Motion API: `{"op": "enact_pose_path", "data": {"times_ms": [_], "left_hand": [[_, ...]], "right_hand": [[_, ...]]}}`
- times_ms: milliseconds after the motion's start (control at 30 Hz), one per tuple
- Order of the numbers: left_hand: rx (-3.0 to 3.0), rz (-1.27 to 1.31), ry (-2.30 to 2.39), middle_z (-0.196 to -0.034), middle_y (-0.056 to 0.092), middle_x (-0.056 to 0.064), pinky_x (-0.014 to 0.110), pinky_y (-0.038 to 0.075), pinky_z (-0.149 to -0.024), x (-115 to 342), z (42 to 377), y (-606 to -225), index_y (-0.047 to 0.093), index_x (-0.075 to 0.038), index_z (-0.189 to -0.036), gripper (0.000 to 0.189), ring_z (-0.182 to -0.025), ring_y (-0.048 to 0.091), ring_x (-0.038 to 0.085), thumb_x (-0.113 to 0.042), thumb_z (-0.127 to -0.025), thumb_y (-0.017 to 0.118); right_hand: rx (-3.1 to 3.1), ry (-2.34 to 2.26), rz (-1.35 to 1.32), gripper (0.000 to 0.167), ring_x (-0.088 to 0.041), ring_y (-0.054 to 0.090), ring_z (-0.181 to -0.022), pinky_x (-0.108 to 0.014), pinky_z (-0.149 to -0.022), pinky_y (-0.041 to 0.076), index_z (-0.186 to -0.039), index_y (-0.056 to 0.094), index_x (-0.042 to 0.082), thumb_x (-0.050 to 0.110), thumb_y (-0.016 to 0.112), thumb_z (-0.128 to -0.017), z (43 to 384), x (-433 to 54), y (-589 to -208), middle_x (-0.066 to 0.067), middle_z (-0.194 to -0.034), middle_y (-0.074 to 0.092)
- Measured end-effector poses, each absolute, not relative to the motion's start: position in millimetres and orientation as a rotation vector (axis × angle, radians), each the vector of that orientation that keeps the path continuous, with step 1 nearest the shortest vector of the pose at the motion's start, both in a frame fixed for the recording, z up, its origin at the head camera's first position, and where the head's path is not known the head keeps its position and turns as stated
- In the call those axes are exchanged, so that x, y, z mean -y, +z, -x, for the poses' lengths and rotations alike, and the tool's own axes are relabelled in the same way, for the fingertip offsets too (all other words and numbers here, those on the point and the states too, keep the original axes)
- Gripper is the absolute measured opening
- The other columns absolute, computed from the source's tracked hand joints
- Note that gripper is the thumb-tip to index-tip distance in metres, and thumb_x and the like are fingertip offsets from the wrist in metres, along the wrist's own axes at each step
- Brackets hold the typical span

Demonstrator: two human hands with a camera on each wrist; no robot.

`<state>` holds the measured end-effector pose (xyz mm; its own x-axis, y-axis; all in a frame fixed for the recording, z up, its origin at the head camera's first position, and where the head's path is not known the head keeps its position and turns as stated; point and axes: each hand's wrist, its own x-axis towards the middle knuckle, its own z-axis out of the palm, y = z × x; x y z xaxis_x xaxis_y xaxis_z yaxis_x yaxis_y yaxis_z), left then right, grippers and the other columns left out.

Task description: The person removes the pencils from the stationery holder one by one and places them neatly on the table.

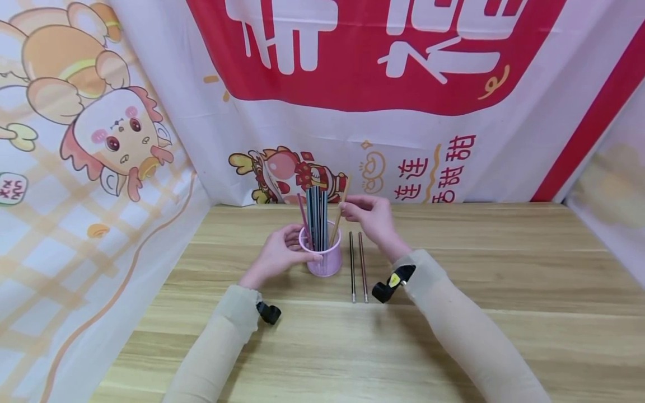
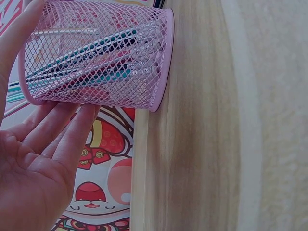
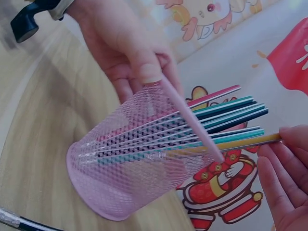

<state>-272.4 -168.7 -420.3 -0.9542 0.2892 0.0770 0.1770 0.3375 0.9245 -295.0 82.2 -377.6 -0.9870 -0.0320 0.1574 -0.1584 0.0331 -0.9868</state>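
A pink mesh pencil cup [image 1: 325, 267] stands upright on the table with several dark, teal and pink pencils [image 1: 316, 215] in it. My left hand [image 1: 279, 252] holds the cup around its side, thumb at the front near the rim and fingers behind, as the right wrist view also shows. With thumb and fingers my right hand [image 1: 370, 218] pinches a yellow-gold pencil [image 3: 245, 143] by its upper end. That pencil's lower part is inside the cup, leaning against the right side of the rim.
On the wooden table [image 1: 453, 336], right of the cup, a black pencil [image 1: 352, 266] and a brown pencil [image 1: 363, 266] lie side by side. A printed cloth [image 1: 312, 129] hangs along the back edge, with another printed cloth [image 1: 166, 235] at the left.
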Motion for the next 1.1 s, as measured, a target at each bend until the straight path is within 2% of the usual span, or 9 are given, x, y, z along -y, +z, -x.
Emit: {"op": "enact_pose_path", "data": {"times_ms": [133,567,867,1100], "left_hand": [[-2.492,-0.432,1.69,-0.127,0.065,0.009,0.041,0.051,-0.104,169.4,272.9,-420.7,0.055,-0.005,-0.14,0.085,-0.115,0.064,0.024,-0.023,-0.068,0.097],[-2.494,-0.434,1.692,-0.126,0.066,0.008,0.041,0.05,-0.104,171.0,272.9,-420.2,0.056,-0.006,-0.138,0.083,-0.114,0.064,0.024,-0.023,-0.068,0.097],[-2.477,-0.454,1.692,-0.128,0.065,0.011,0.042,0.05,-0.105,170.8,273.3,-420.0,0.055,-0.005,-0.14,0.084,-0.116,0.063,0.027,-0.023,-0.069,0.097],[-2.481,-0.444,1.686,-0.126,0.065,0.007,0.041,0.051,-0.104,169.5,272.3,-419.4,0.056,-0.007,-0.139,0.083,-0.115,0.064,0.024,-0.022,-0.069,0.096]], "right_hand": [[2.11,2.142,-0.209,0.032,-0.031,0.073,-0.094,-0.032,-0.082,0.061,-0.118,0.071,-0.002,0.016,0.078,-0.093,295.3,-88.3,-367.2,-0.014,-0.104,0.074],[1.959,2.175,-0.205,0.038,-0.022,0.073,-0.087,-0.035,-0.085,0.061,-0.122,0.068,-0.006,0.016,0.078,-0.092,289.0,-120.4,-339.1,-0.015,-0.104,0.074],[1.976,2.193,-0.163,0.039,-0.021,0.072,-0.089,-0.033,-0.086,0.06,-0.124,0.069,-0.003,0.019,0.079,-0.093,286.7,-142.0,-340.4,-0.022,-0.115,0.07],[2.0,2.169,-0.111,0.04,-0.021,0.072,-0.089,-0.033,-0.084,0.061,-0.125,0.069,0.001,0.02,0.08,-0.091,286.3,-152.4,-346.9,-0.011,-0.107,0.074]]}}
